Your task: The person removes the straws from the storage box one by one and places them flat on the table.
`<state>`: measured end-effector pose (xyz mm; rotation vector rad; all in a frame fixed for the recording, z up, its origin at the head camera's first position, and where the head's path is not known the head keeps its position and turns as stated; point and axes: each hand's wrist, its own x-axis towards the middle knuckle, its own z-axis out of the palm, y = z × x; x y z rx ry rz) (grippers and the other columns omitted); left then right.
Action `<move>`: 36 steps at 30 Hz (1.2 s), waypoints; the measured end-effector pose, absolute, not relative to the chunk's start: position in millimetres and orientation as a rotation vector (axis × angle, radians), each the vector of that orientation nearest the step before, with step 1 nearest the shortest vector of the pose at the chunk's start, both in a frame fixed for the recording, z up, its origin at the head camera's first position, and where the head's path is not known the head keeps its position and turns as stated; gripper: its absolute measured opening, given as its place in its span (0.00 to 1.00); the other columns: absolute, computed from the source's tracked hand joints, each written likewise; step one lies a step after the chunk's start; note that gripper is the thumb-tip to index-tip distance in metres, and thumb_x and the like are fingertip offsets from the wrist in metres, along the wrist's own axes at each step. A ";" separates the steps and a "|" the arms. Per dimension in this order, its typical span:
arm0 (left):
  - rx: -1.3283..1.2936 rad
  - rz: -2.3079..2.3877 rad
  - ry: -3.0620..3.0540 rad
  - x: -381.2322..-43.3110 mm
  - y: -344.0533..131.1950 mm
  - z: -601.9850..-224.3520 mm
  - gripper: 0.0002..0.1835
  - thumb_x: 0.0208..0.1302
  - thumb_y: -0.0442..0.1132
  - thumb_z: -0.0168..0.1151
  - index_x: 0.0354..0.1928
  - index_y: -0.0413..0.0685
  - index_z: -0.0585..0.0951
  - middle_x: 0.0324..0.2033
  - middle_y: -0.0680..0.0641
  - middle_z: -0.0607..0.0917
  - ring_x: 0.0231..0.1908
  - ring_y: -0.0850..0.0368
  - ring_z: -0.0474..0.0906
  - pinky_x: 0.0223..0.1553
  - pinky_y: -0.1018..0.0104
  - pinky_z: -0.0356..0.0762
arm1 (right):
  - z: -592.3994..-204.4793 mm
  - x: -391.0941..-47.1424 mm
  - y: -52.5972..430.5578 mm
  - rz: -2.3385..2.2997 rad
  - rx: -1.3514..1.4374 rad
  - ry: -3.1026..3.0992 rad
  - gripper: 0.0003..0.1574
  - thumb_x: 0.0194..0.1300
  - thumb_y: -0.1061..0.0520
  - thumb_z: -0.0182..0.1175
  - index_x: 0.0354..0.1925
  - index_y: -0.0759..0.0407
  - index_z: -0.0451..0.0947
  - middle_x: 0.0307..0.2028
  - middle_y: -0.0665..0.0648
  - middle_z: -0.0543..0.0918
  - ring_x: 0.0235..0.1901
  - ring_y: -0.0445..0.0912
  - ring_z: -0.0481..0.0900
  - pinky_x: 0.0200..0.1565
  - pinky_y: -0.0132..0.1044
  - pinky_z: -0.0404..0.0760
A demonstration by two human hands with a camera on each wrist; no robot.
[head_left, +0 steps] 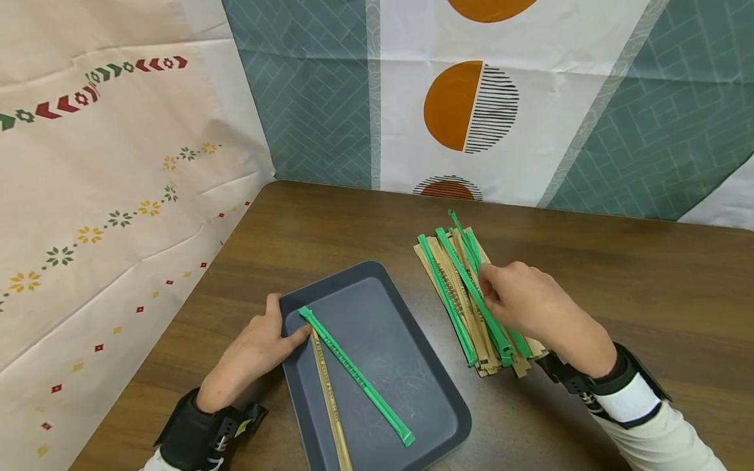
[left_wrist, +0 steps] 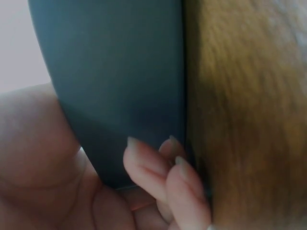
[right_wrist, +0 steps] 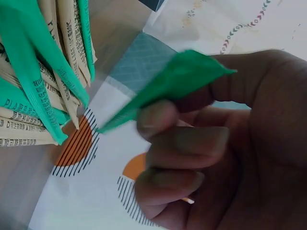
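Note:
My left hand (head_left: 253, 350) grips the dark grey tray (head_left: 400, 307) at its far left corner, thumb over the rim. In the left wrist view its curled fingers (left_wrist: 148, 167) lie against the outside of the tray wall (left_wrist: 120, 81). A green slim paper stick packet (head_left: 359, 376) and a beige one (head_left: 328, 399) lie in the tray, spread apart toward the near side. Over the pile of stick packets (head_left: 446, 301), my right hand (head_left: 524, 297) pinches a green stick packet (right_wrist: 177, 79) between thumb and fingers. The pile mixes green and beige packets with printed lettering.
The wooden table (head_left: 648, 281) carries the tray on the left and the pile to its right. A patterned cloth (head_left: 330, 98) hangs behind the table's far edge. Another cream cloth (head_left: 118, 170) with small printed flowers hangs along the left side.

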<state>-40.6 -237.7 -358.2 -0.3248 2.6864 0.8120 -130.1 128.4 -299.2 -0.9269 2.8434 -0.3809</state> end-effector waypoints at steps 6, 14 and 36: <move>-0.330 0.810 2.686 -40.0 -238.0 -358.7 0.39 0.66 0.51 0.59 0.62 0.32 0.50 0.23 0.42 0.75 0.23 0.53 0.74 0.24 0.61 0.67 | -301.9 -128.9 126.8 -0.327 -0.904 2.781 0.13 0.62 0.67 0.56 0.25 0.55 0.67 0.17 0.51 0.66 0.17 0.42 0.63 0.21 0.35 0.59; -0.323 0.843 2.673 -39.0 -238.4 -358.9 0.38 0.67 0.50 0.58 0.62 0.32 0.49 0.21 0.43 0.74 0.22 0.53 0.73 0.23 0.62 0.65 | -304.1 -126.6 124.7 -0.247 -0.865 2.713 0.15 0.64 0.66 0.54 0.24 0.53 0.65 0.17 0.51 0.64 0.17 0.42 0.60 0.21 0.35 0.56; -0.317 0.856 2.675 -39.2 -237.5 -358.8 0.38 0.67 0.50 0.58 0.62 0.32 0.50 0.19 0.45 0.71 0.20 0.53 0.72 0.21 0.62 0.63 | -312.0 -114.5 109.3 -0.180 -0.978 2.773 0.12 0.60 0.65 0.59 0.27 0.53 0.67 0.16 0.49 0.65 0.16 0.41 0.62 0.18 0.35 0.59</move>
